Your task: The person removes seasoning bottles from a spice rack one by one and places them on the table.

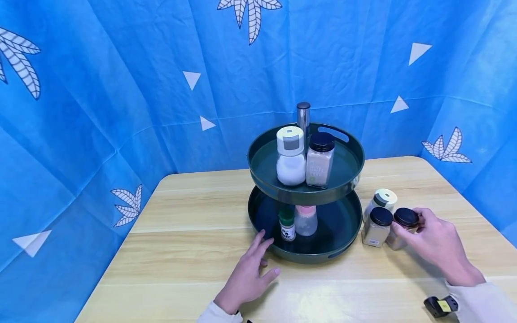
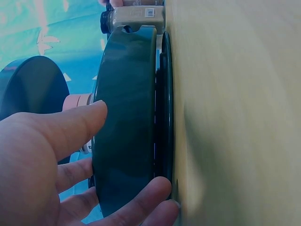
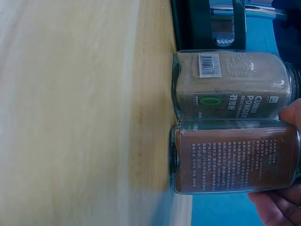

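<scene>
My right hand (image 1: 440,242) pinches a square glass spice jar (image 3: 235,160) of brown powder near its black lid (image 1: 406,216). The jar stands on the table, side by side with a cumin powder jar (image 3: 225,84), which also has a black lid (image 1: 381,216). Behind them is a white-capped bottle (image 1: 385,197). By the front left rim of the lower tray (image 1: 343,220) of a dark green two-tier rack, my left hand (image 1: 248,276) has its fingers spread and loosely bent. Whether those fingertips touch the tray, I cannot tell.
On the upper tray (image 1: 347,157) stand a white-capped shaker (image 1: 291,168) and a black-lidded jar (image 1: 319,166), beside a metal post (image 1: 304,117). The lower tray holds a green-capped bottle (image 1: 288,231) and a pink-capped one (image 1: 306,223). Blue cloth (image 1: 161,67) hangs behind the table.
</scene>
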`<state>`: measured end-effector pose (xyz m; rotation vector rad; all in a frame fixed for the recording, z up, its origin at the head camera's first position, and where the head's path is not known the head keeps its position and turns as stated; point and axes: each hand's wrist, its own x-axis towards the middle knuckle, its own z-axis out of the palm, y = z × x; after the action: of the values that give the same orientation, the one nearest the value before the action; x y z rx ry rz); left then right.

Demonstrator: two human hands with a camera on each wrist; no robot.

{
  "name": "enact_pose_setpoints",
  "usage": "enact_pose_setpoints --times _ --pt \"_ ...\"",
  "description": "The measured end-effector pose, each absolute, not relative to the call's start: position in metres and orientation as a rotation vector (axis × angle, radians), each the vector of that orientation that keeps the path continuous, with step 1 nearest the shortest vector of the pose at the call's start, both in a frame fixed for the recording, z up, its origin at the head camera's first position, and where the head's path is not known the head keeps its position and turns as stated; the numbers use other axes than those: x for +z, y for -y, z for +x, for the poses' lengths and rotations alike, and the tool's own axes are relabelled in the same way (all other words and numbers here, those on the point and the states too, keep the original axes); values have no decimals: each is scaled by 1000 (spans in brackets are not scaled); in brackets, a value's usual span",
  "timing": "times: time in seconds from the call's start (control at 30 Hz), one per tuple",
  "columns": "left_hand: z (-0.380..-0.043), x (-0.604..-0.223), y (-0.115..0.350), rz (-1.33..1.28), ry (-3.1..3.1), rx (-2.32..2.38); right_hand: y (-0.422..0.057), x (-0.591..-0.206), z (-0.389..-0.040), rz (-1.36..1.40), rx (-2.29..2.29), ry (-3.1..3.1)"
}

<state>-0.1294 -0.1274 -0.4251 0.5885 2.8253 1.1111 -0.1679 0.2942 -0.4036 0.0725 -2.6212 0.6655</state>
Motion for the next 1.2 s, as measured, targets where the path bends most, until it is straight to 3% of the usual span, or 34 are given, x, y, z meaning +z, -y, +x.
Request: enact_pose_setpoints --times 1.2 --pt "-129 -423 127 603 -2837 1091 -291 -392 -163 143 690 2493"
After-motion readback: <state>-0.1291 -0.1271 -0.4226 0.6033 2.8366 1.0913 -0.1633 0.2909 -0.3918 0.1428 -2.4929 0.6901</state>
